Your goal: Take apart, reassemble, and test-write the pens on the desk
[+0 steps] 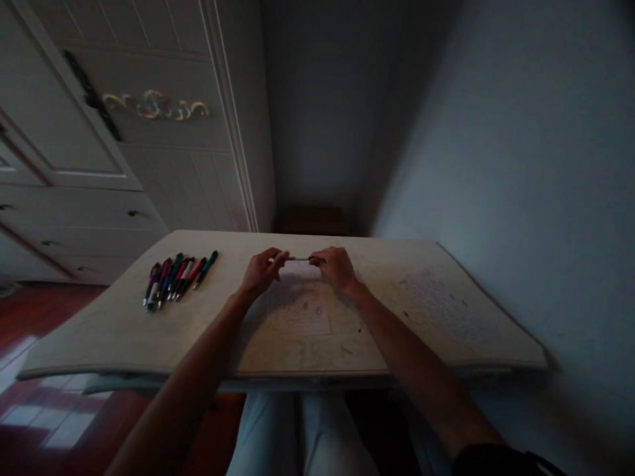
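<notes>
Between my two hands a thin pen (299, 258) is stretched level above the table. My left hand (264, 271) pinches one end of it with thumb and fingertips. At the other end, my right hand (335, 266) is closed around a dark tip; whether that is a cap or part of the barrel I cannot tell. Below the hands lies a sheet of paper (300, 311) with small marks and faint lines of writing. Off to the left, several pens (173, 277) with purple, blue, red and green parts lie in a loose row.
The pale table (218, 330) ends at a front edge just above my legs. Handwriting (444, 307) covers a patch on its right side. A white cabinet (183, 178) stands behind on the left, and a plain wall (536, 198) runs along the right.
</notes>
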Demonstrator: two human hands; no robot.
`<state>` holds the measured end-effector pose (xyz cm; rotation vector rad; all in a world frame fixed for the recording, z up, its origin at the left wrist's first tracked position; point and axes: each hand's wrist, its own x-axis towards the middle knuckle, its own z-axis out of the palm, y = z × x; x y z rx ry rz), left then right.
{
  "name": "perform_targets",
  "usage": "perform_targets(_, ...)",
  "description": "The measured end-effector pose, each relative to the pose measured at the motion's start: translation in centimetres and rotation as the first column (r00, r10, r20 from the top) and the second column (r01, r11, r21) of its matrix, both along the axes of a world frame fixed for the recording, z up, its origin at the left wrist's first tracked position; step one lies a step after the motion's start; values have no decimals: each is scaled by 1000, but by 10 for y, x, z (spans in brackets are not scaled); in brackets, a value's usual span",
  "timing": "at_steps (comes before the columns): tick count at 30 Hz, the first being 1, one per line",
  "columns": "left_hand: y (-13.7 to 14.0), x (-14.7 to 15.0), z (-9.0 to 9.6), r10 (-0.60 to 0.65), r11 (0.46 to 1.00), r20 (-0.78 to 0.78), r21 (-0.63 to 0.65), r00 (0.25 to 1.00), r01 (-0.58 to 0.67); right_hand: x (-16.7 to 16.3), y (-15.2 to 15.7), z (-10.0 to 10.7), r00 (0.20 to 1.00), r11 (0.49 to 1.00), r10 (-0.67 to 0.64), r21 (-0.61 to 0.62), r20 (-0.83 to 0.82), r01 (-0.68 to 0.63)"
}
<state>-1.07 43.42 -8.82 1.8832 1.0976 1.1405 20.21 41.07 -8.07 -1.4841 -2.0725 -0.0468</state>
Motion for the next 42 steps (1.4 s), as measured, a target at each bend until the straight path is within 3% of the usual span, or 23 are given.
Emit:
perform_targets(4, 1, 2, -1, -45, 998, 108, 36, 993, 42, 2, 1, -1, 998, 998, -56, -22, 4, 56)
perform_targets(14, 3, 1, 1, 60, 998, -21, 28, 998, -59, 4, 6, -9, 998, 998, -17, 62, -53, 21)
perform_targets(18, 1, 0, -1, 97, 995, -35, -29, 995, -98, 3, 7, -9, 998, 997, 10, 75, -59, -5)
perform_targets(21, 1, -1, -1, 65, 996, 31, -59, 997, -63, 3, 6, -9, 999, 996, 9, 86, -53, -4)
perform_targets(25, 1, 1, -2, -19, 1000, 116, -3, 993, 20, 4, 6, -9, 999, 998, -10, 69, -49, 13)
perform_targets(28, 1, 2, -3, -39, 999, 62, 36, 997, 37, 4, 6, -9, 999, 998, -30, 60, -40, 33)
perform_targets(32, 1, 2, -3, 31, 998, -45, 53, 998, -29, 3, 5, -8, 1000, 999, -13, 50, -29, 14)
perform_targets(37, -3, 1, 0, 92, 996, -108, 13, 990, -91, 2, 4, -6, 1000, 999, 5, 46, -7, -5)
perform_targets(42, -3, 0, 0, 18, 994, -51, -108, 999, -23, 4, 5, -8, 1000, 999, 14, 31, 8, -14)
